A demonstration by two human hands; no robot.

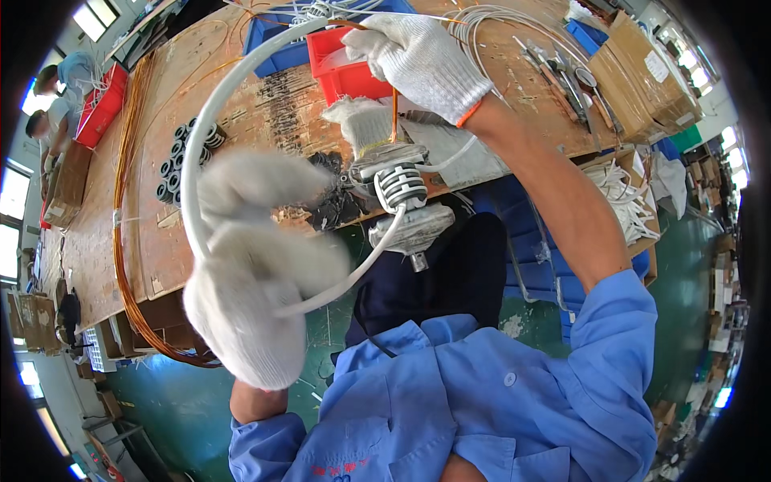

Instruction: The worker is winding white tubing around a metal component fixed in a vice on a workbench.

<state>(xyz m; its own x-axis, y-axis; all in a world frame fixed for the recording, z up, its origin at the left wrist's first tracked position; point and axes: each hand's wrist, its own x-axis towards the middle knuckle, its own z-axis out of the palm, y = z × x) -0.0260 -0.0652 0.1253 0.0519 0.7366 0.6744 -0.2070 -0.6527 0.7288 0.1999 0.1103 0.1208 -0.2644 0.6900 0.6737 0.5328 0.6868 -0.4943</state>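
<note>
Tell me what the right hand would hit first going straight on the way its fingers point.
Apart from the white cable close by its fingers, the right hand would likely meet the red bin just past its fingertips. Depth is unclear, so it may pass above the rim.

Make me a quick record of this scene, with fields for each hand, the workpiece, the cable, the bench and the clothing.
Left hand: gloved, motion-blurred, at the white cable; grip unclear
Right hand: gloved, raised, fingers closed at the upper end of the cable's arc
Workpiece: black core with white turns around it, next to a grey wrapped fixture
Cable: curves in a large arc between the hands
Bench: worn wooden top; black rings at left, red bin at far edge, hand tools at right
Clothing: blue shirt
</note>
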